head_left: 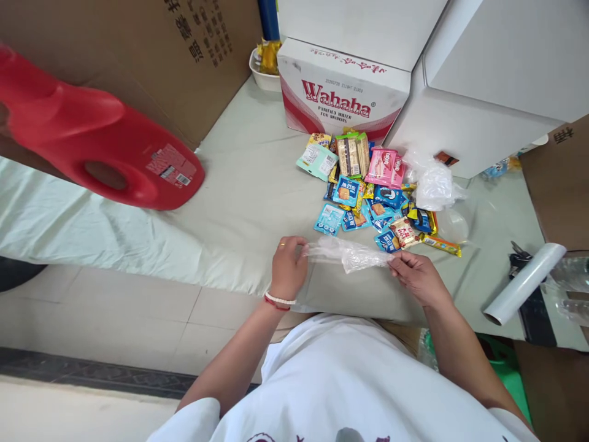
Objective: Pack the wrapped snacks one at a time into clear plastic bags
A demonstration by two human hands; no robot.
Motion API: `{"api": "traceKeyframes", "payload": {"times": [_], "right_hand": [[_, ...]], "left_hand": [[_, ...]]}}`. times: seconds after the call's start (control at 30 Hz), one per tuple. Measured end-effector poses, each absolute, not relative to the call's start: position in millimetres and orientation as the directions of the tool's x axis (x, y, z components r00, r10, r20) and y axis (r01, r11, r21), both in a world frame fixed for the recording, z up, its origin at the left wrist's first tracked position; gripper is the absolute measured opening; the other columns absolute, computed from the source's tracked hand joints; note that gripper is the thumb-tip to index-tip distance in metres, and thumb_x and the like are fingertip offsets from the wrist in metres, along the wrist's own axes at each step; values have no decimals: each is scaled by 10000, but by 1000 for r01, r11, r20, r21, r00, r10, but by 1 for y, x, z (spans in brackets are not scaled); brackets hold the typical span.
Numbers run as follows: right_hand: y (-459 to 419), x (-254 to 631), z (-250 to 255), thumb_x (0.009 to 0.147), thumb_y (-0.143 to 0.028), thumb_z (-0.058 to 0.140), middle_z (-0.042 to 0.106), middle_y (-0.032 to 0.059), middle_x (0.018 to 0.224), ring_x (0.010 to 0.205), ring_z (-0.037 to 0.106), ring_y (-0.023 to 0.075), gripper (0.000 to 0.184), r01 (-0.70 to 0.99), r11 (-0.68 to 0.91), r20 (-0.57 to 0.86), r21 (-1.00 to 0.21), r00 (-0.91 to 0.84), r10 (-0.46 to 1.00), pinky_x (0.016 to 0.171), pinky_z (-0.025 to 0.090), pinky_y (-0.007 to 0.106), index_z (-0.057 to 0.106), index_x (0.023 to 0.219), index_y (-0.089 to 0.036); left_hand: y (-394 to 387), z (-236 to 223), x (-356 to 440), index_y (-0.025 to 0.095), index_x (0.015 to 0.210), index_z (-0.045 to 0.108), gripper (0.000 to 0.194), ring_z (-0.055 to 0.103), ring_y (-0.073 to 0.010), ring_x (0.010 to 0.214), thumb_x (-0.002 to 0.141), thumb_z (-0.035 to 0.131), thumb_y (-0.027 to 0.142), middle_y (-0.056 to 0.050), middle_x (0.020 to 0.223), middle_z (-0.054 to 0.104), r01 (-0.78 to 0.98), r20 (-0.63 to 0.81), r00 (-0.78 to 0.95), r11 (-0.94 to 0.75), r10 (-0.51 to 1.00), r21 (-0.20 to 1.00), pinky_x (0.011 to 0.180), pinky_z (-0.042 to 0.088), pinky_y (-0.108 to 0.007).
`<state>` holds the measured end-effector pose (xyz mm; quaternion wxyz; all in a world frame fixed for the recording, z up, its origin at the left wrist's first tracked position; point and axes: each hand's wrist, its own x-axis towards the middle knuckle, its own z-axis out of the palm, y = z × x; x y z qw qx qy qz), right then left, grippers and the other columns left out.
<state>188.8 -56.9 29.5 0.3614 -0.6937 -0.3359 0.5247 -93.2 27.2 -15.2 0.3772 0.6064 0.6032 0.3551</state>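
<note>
Between my hands stretches a thin clear plastic bag (pixel 363 255), crumpled lengthwise over the table's front edge. My left hand (pixel 289 264) pinches its left end, fingers curled. At the other end, my right hand (pixel 416 276) grips the bag between thumb and fingers. Just beyond it lies a pile of small wrapped snacks: blue biscuit packets (pixel 345 191), pink wafer packs (pixel 385 167), a green-edged pack of wafers (pixel 352 155) and a cream-coloured packet (pixel 405 232). A bunched white plastic bag (pixel 435 181) sits at the pile's right.
A Wahaha water carton (pixel 343 101) stands behind the snacks, beside white boxes (pixel 492 80). At left is a large red jug (pixel 124 147) near a brown cardboard box (pixel 138 55). A plastic film roll (pixel 524 283) and keys (pixel 519 255) lie at right. A white bowl (pixel 264 80) holds yellow packets.
</note>
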Motion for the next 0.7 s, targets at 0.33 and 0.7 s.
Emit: {"api": "traceKeyframes", "payload": {"times": [0.33, 0.7], "right_hand": [[-53, 198, 35, 649, -645, 863, 458, -53, 531, 455, 307, 49, 522, 50, -575, -564, -816, 141, 813, 438, 185, 216, 658, 687, -166], [-33, 231, 61, 602, -620, 918, 439, -56, 558, 446, 259, 35, 540, -90, -519, -526, -850, 185, 830, 418, 134, 204, 610, 700, -188]], "left_hand": [[28, 5, -90, 212, 760, 517, 319, 204, -45, 419, 660, 739, 418, 127, 509, 289, -222, -517, 211, 556, 829, 801, 414, 119, -196], [25, -5, -112, 208, 810, 665, 107, 434, -115, 609, 780, 658, 311, 70, 593, 456, 488, -96, 299, -66, 949, 870, 632, 330, -260]]}}
